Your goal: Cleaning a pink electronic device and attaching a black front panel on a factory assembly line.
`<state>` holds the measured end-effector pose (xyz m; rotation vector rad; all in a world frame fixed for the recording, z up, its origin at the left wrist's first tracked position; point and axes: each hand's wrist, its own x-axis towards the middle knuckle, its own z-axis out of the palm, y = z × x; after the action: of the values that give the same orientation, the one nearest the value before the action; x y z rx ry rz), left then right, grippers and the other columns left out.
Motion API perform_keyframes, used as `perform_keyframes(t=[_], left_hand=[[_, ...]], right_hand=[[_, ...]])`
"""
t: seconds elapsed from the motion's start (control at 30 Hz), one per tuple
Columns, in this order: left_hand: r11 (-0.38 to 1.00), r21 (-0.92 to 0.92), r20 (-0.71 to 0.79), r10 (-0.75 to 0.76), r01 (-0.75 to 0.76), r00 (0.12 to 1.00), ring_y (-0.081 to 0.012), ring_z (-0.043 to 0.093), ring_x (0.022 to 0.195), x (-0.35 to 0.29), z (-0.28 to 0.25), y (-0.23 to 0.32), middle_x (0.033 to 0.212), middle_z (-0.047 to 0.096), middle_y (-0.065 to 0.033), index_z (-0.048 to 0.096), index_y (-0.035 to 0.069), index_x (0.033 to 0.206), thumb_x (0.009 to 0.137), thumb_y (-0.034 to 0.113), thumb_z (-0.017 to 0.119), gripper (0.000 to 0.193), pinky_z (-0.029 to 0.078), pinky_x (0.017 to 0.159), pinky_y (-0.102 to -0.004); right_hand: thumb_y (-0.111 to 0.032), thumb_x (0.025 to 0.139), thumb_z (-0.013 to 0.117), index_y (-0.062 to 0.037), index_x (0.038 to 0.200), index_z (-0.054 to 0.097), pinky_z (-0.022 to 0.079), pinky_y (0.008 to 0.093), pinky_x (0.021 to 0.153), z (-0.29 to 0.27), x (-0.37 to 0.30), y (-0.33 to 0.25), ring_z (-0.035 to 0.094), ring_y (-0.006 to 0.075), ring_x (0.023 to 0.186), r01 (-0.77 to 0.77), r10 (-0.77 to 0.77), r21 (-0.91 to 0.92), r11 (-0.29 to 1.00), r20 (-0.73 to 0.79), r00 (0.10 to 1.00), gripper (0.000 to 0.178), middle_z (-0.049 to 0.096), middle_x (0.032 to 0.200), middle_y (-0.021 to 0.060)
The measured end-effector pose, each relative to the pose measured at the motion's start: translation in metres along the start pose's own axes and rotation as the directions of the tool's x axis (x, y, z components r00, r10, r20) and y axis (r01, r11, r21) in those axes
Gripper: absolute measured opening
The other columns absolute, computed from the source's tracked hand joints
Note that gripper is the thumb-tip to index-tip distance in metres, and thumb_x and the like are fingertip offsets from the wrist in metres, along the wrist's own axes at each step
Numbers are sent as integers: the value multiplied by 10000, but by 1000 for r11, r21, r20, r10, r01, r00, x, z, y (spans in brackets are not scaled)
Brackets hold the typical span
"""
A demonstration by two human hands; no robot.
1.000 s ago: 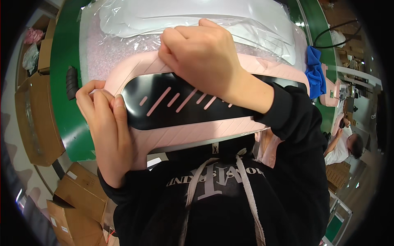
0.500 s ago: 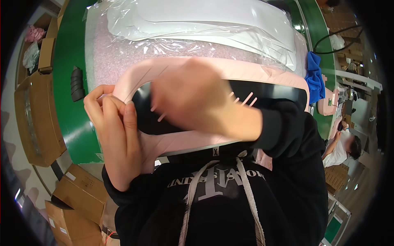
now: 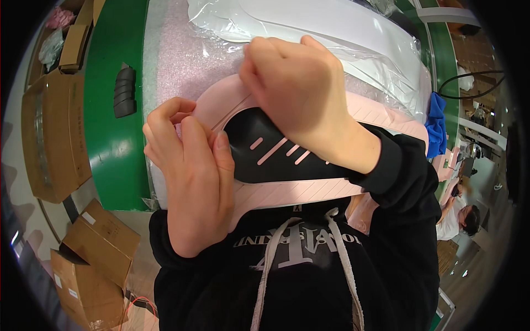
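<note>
A pink panel with slanting grooves surrounds a glossy black inset with several short pink bars across it. My left hand is closed on the panel's left end, its thumb along the rim beside the black part. Above the far side of the panel, my right hand is balled into a fist, back of the hand upward, with nothing showing out of it. That wrist and forearm cover part of the black inset. Whether the fist touches the panel I cannot tell.
Pinkish foam sheeting covers the green table. White panels in clear plastic lie beyond. A dark ribbed grip sits at left, a blue cloth at right. Cardboard boxes stand left; another person sits far right.
My right fist, blurred over the black inset before, is now sharp and farther away over the panel's far edge. My left hand keeps its hold. The whole view has shifted.
</note>
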<state>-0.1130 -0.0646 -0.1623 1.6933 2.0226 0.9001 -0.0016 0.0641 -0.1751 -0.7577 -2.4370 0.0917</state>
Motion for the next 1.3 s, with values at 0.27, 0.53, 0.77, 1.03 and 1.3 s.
perform_keyframes(t=[0.27, 0.53, 0.77, 1.03, 1.3], left_hand=[[821, -567, -408, -350, 66, 843, -234, 493, 963, -5, 4, -10, 1016, 538, -163, 446, -1, 872, 907, 113, 365, 144, 307, 927, -359], [851, -493, -760, -322, -178, 565, -230, 464, 1108, -10, -10, -11, 1163, 526, -198, 463, 22, 945, 905, 168, 365, 180, 300, 935, -339], [610, -791, -403, -455, -52, 794, -238, 433, 1161, -23, 7, -8, 1196, 513, -200, 468, 35, 1017, 897, 193, 363, 225, 243, 979, -385], [679, -718, -562, -439, -151, 701, -239, 426, 1170, -17, 9, -3, 1207, 507, -187, 474, 39, 1043, 888, 192, 361, 246, 252, 981, -379], [681, -667, -697, -428, -302, 575, -270, 454, 1151, -29, -7, -22, 1192, 517, -166, 499, 18, 1038, 889, 197, 366, 268, 329, 962, -378]], right_hand=[[-110, 625, 587, -100, 603, 442, 336, 289, 515, 21, 1, -37, 454, 156, 490, 167, -196, -177, 970, -164, 967, 147, 416, 520, 5], [-176, 631, 567, -100, 586, 461, 373, 309, 527, -2, -42, -76, 491, 178, 508, 379, -432, 337, 862, 96, 897, 138, 455, 529, 37], [-100, 697, 588, -67, 627, 502, 382, 305, 504, 3, 3, 5, 540, 215, 478, 204, -202, 48, 978, -47, 978, 116, 506, 531, 48], [-136, 634, 608, -77, 671, 552, 377, 286, 555, 28, 13, -49, 544, 165, 492, 283, -292, -198, 938, -15, 956, 90, 517, 546, 31], [-152, 650, 579, -79, 664, 557, 350, 287, 592, 1, -44, -109, 521, 152, 559, 419, -454, 205, 884, 168, 875, 78, 519, 591, 23]])
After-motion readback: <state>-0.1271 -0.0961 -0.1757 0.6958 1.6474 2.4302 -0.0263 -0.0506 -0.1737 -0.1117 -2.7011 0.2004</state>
